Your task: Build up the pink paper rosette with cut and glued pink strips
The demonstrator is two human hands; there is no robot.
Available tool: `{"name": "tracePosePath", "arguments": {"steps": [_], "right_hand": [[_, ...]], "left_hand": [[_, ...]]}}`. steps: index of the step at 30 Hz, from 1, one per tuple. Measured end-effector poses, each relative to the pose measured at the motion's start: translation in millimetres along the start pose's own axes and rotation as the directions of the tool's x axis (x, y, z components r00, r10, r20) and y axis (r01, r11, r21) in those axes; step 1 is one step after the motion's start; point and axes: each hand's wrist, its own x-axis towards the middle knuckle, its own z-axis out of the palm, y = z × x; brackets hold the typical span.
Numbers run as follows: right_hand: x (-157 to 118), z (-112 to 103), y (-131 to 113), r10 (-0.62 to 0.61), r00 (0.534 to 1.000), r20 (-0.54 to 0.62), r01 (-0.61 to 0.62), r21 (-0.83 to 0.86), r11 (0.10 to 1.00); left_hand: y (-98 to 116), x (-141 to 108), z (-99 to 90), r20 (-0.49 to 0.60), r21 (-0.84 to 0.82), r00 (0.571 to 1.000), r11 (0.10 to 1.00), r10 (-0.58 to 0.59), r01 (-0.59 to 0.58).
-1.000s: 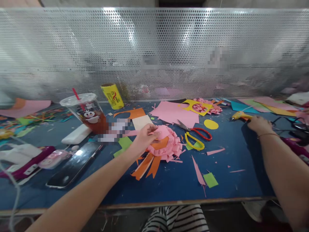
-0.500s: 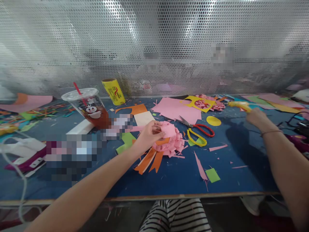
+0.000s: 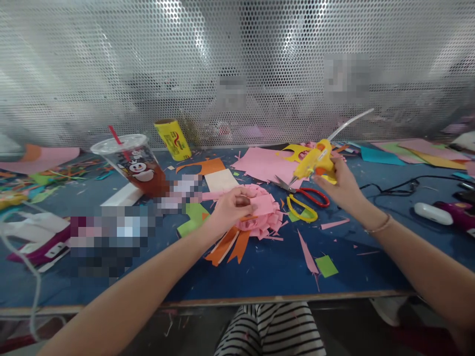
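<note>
My left hand (image 3: 228, 208) pinches a pink paper piece (image 3: 263, 203) over a pink paper rosette (image 3: 270, 225). Orange paper tails (image 3: 239, 246) hang from the rosette's lower left side toward me. In my right hand (image 3: 343, 184) is a yellow glue gun (image 3: 314, 160), its nozzle pointing down and left and a clear glue stick (image 3: 351, 123) sticking out behind. Under and just right of the nozzle lie open scissors (image 3: 311, 195) with one red and one yellow handle. My left fingertips are partly hidden by the hand itself.
A plastic drink cup (image 3: 139, 168) with a red straw leans at the left, near a yellow cardboard tube (image 3: 172, 139). Pink paper sheets (image 3: 256, 160) and scraps lie behind the rosette. A black cable (image 3: 397, 185) and a purple power strip (image 3: 460, 212) sit at the right.
My right hand has lifted the glue gun from the far right and brought it left, above the scissors. My left hand stays at the rosette; the pink piece is slightly raised and tilted.
</note>
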Motion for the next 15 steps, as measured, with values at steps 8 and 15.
{"name": "tracePosePath", "arguments": {"steps": [8, 15], "right_hand": [[-10.6, -7.3, -28.2, -0.145, 0.989, 0.012, 0.145, -0.157, 0.977], [-13.4, -4.3, -24.5, -0.178, 0.982, 0.067, 0.188, -0.208, 0.960]], "left_hand": [[6.1, -2.5, 3.6, 0.074, -0.058, 0.996, 0.997, -0.052, 0.057], [2.6, -2.0, 2.2, 0.117, -0.073, 0.992, 0.996, -0.051, 0.059]]}}
